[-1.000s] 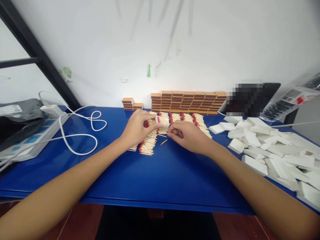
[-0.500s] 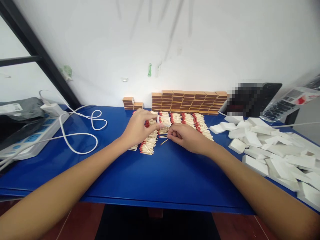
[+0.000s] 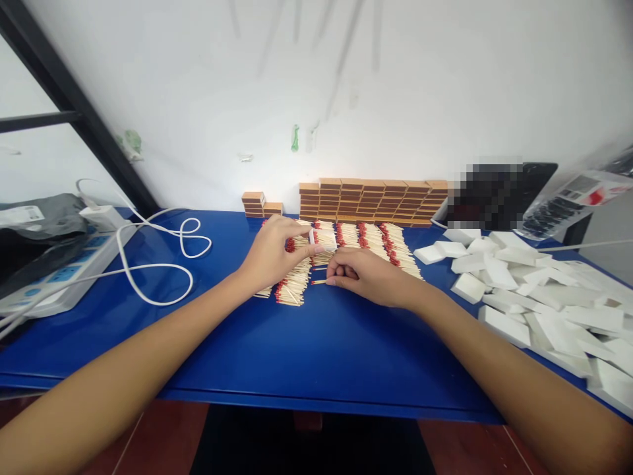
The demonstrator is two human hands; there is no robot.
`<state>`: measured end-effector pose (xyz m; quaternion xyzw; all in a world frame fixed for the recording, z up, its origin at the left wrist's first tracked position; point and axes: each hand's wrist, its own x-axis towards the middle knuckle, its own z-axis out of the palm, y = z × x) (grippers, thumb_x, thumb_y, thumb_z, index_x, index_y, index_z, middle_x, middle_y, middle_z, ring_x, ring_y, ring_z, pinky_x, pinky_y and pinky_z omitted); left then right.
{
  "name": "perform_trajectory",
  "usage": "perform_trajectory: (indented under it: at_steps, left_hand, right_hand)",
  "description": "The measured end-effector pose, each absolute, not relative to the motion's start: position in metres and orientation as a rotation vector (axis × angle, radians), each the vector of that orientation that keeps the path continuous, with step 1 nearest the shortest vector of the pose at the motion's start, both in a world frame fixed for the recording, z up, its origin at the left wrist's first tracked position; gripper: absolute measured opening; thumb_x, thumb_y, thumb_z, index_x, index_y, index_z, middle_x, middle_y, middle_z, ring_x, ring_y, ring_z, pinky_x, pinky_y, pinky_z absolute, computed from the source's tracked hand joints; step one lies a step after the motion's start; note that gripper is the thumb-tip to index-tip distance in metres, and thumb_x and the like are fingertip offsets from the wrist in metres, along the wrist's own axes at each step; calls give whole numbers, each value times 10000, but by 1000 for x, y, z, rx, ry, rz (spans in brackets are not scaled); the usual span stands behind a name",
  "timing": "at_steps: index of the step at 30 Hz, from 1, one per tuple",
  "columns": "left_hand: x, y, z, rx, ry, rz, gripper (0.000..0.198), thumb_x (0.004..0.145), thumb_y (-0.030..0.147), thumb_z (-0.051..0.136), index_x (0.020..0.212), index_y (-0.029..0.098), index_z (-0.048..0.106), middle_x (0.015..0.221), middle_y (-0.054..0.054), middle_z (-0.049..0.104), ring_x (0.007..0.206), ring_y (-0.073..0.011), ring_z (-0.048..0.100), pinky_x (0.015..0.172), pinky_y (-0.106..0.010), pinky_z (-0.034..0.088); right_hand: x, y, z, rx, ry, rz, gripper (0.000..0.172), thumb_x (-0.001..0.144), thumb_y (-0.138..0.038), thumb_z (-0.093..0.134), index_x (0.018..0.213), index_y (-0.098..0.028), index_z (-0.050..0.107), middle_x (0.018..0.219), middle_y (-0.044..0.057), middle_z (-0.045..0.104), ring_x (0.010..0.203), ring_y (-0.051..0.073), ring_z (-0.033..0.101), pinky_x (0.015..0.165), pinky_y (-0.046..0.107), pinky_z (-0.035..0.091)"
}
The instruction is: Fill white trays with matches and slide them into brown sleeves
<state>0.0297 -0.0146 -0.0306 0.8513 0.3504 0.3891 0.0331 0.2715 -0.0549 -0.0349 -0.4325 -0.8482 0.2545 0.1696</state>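
My left hand (image 3: 277,254) is closed on a small white matchbox tray (image 3: 324,241), thumb on the near side and fingers on the far side. Just right of it, my right hand (image 3: 366,274) pinches a matchstick (image 3: 318,282) low over the blue table, its head pointing left. Another loose match (image 3: 318,268) lies a little farther off, partly covered by the fingers. Around and behind both hands lie rows of red-headed matches (image 3: 346,235), bundled side by side. One pile (image 3: 291,290) sits nearer me, below my left hand.
Brown matchbox sleeves (image 3: 373,201) are stacked along the wall, with a few (image 3: 254,203) to their left. White trays (image 3: 534,284) are heaped at right. A dark device (image 3: 534,191) leans by a plastic-wrapped pack (image 3: 564,204). A white cable (image 3: 190,280) and power strip (image 3: 64,277) lie left.
My right hand has shifted slightly left and toward me, and its fingertips now grip the loose match, which has turned nearly level. My left hand keeps the tray in about the same place.
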Motion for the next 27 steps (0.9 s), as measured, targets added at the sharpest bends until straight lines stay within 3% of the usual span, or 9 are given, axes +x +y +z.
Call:
perform_trajectory:
  at_steps: [15, 27]
  left_hand:
    - [28, -13, -32, 2615, 1108, 1173, 383, 925, 579, 766, 1068, 228, 819, 1052, -70, 808, 1011, -264, 690, 921, -420, 530]
    - [27, -12, -32, 2635, 1105, 1188, 385, 924, 567, 773, 1103, 227, 811, 1072, -76, 803, 1035, -272, 675, 953, -440, 527]
  right_hand:
    - [272, -69, -22, -1353, -2569, 646, 162, 1054, -239, 492, 939, -206, 601, 1074, 99, 673, 937, 233, 618, 829, 355, 466]
    - [274, -67, -25, -1275, -2509, 628, 99, 997, -260, 619, 908, -218, 630, 890, 35, 660, 773, 183, 561, 685, 318, 406]
